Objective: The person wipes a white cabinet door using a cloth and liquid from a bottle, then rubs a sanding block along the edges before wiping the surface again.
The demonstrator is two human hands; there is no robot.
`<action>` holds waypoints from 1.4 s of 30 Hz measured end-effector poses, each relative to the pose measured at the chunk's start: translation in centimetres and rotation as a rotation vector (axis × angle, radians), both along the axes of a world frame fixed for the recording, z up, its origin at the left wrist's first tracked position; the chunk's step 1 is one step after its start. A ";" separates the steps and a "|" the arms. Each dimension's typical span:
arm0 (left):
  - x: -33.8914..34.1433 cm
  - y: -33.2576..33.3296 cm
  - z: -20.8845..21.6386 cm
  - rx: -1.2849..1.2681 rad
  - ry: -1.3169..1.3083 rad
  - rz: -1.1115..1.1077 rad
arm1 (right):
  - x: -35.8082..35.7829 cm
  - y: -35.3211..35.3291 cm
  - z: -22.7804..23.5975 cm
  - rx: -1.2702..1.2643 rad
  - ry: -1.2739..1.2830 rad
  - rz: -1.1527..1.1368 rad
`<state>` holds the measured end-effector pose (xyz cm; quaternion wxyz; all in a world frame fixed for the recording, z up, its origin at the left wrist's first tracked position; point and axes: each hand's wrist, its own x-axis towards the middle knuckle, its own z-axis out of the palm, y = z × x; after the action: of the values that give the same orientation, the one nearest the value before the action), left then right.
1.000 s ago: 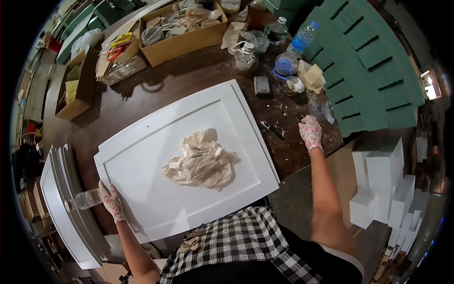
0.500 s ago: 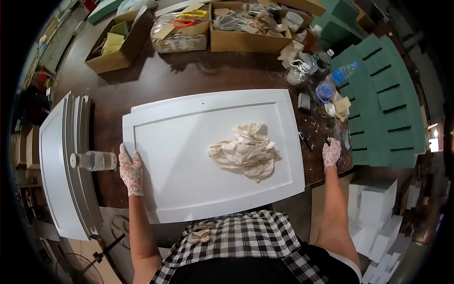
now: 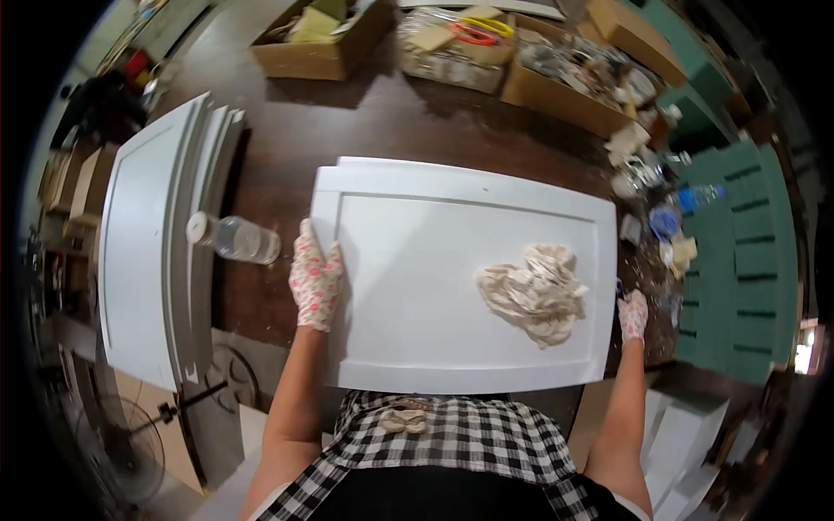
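Note:
A white panel with a raised border lies flat on the brown table, its near edge by my checked apron. My left hand, in a pink-patterned glove, rests open along the panel's left edge, thumb apart from the fingers. On the panel's right half lies a crumpled cream cloth. Just beyond the panel's right edge, my gloved right hand is low over the table, its fingers curled at a small dark hand tool. The tool is mostly hidden, so its kind is unclear.
A clear bottle with a white cap is left of my left hand, beside stacked white panels. Boxes of scraps and a wrapped bundle line the far side. Bottles and green slotted boards stand right.
My right hand has moved in toward the panel's right edge, to the dark tool. My left hand stays on the left edge. The whole view has shifted and turned.

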<state>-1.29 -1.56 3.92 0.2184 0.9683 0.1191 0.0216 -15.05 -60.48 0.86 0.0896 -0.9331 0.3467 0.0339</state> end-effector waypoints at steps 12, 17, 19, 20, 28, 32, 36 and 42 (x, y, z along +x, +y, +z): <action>1.6 1.3 1.3 -0.109 0.240 -0.065 | 15.2 24.5 9.2 0.653 -0.501 0.478; 1.8 0.8 0.4 -0.176 0.158 -0.066 | 20.9 39.5 4.9 0.302 -0.484 0.905; 1.8 0.8 0.0 -0.172 0.148 -0.086 | 21.8 41.3 3.7 0.275 -0.465 0.882; 1.9 0.7 -0.1 -0.172 0.128 -0.096 | 22.2 41.8 3.2 0.244 -0.450 0.873; 1.7 1.3 -0.3 -0.164 0.151 -0.102 | 22.5 44.0 2.7 0.235 -0.416 0.867; 1.8 1.1 0.1 -0.189 0.177 -0.100 | 22.6 43.5 2.6 0.213 -0.430 0.831; 1.8 1.1 -0.2 -0.155 0.163 -0.109 | 22.6 43.5 2.5 0.230 -0.443 0.890; 1.9 1.1 -0.1 -0.153 0.193 -0.104 | 22.4 43.5 2.5 0.184 -0.421 0.901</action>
<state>0.66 -0.46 3.83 0.2800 0.9513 0.0908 -0.0922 7.31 -16.99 3.38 0.2157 -0.9649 -0.1202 -0.0891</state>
